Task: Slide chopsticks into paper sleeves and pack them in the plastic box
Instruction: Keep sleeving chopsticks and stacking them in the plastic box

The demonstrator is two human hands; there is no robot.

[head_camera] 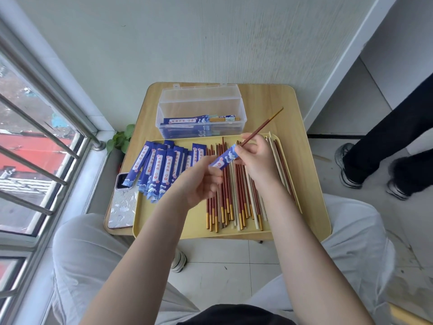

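The clear box (201,113) holds a few sleeved pairs; the tray (304,207) holds loose chopsticks (234,195) and empty sleeves (159,170). The left hand (199,184) pinches a sleeve (223,159); the right hand (255,158) grips a chopstick (262,126) entering it

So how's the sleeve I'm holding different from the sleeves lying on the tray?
The held sleeve is up in the air, gripped by the left hand, with a red chopstick going into it from the right hand. The tray sleeves lie loose in an overlapping pile, with no chopsticks showing. Both share the blue printed design.
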